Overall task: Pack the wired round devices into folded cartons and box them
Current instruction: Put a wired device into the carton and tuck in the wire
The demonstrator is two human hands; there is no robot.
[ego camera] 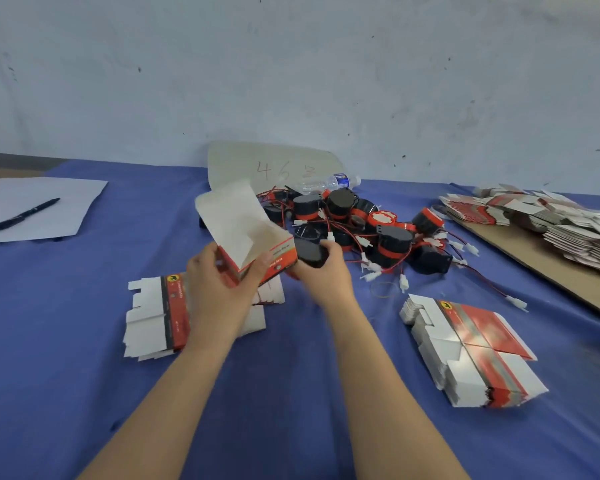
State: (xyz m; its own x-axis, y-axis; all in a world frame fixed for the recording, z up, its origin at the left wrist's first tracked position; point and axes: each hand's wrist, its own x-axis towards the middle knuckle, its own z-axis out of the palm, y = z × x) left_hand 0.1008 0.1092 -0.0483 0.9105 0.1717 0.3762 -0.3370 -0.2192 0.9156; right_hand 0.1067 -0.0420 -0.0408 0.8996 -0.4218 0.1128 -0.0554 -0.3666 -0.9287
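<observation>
My left hand (222, 282) grips an opened red-and-white carton (253, 237) above the blue cloth, its white lid flap standing up and its open end facing right. My right hand (326, 271) holds a black round device (310, 252) right at the carton's open end. Behind it lies a pile of black-and-red round devices (361, 223) with red wires and white plugs. A stack of flat cartons (160, 317) lies under my left wrist. Another flat stack (471, 351) lies at the right.
A white sheet (66, 202) with a black pen (25, 214) lies far left. A water bottle (329, 183) and a numbered plastic bag (274, 164) lie by the wall. Brown cardboard (534, 258) at the right carries more flat cartons (551, 216). A rubber band (385, 289) lies nearby.
</observation>
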